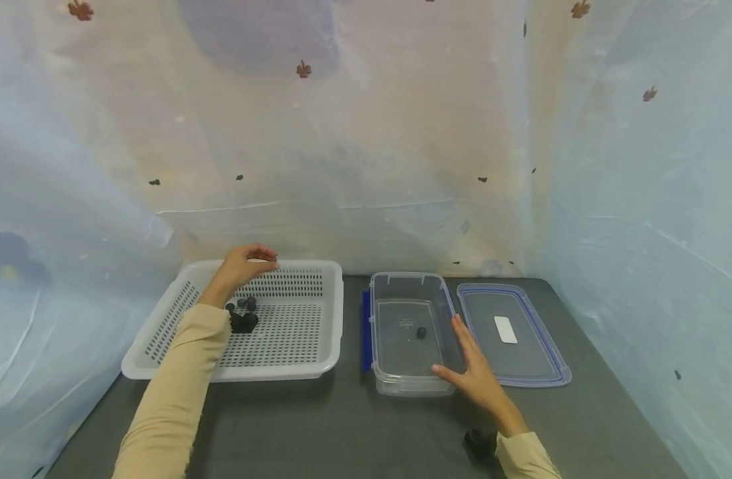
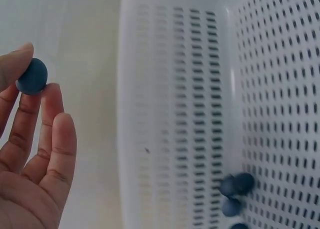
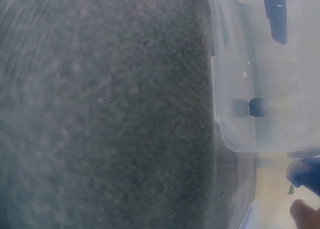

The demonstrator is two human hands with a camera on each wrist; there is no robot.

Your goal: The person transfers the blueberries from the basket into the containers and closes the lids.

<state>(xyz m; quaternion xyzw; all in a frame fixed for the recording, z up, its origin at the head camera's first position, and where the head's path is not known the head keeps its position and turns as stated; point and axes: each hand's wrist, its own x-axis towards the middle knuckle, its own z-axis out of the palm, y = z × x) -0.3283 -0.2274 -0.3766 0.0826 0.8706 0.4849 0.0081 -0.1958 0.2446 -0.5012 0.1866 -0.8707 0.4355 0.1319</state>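
My left hand (image 1: 241, 271) is raised over the left back part of a white perforated plastic basket (image 1: 332, 326). In the left wrist view, its thumb and fingertips pinch a small smooth dark blue ball (image 2: 34, 77). Several similar balls (image 1: 250, 304) lie in the basket, partly hidden behind my left wrist in the head view. My right hand (image 1: 478, 374) is at the right side of a clear plastic box (image 1: 401, 384), fingers extended along its rim and thumb over the near right corner. One dark ball (image 1: 421, 332) sits inside that box, which stands without its lid.
A clear lid (image 1: 536, 339) with a blue seal and a white label lies to the right of the box. The box's blue side flap (image 1: 366, 332) hangs out on its left. Patterned plastic sheeting (image 1: 366, 146) rises behind the grey tabletop (image 1: 318, 432) and at both sides.
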